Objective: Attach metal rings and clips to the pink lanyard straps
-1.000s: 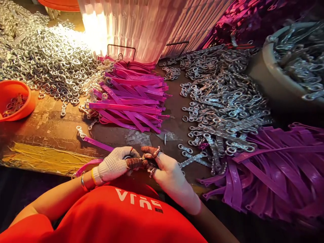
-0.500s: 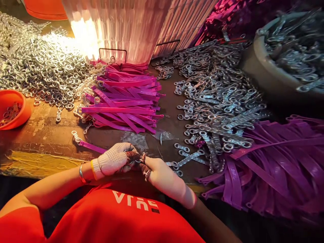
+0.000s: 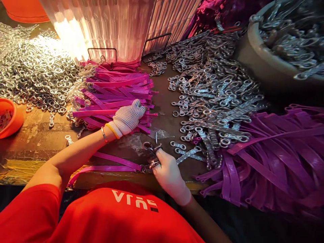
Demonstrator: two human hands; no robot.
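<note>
My left hand [image 3: 128, 118], in a dotted white glove, rests over the lower right part of a pile of purple straps [image 3: 118, 86]; its fingers are bent together, and what they grip is hidden. My right hand [image 3: 168, 170], in a pale glove with dark wrapping on the fingertips, is closed around a metal ring piece [image 3: 147, 145] near the table's front edge. Two purple straps [image 3: 113, 168] run left from a small ring beside my right fingers. One end lies over the table edge.
Silvery ring pieces [image 3: 37, 69] are heaped at the left, near an orange bowl [image 3: 19, 119]. More metal links [image 3: 210, 91] lie at the right, beside a large tub [image 3: 258, 50] and purple straps [image 3: 275, 162]. A corrugated panel [image 3: 101, 27] stands behind.
My left hand has left my right hand and moved up and forward onto the strap pile. My right hand stays low with the metal piece, and two straps now show beside it.
</note>
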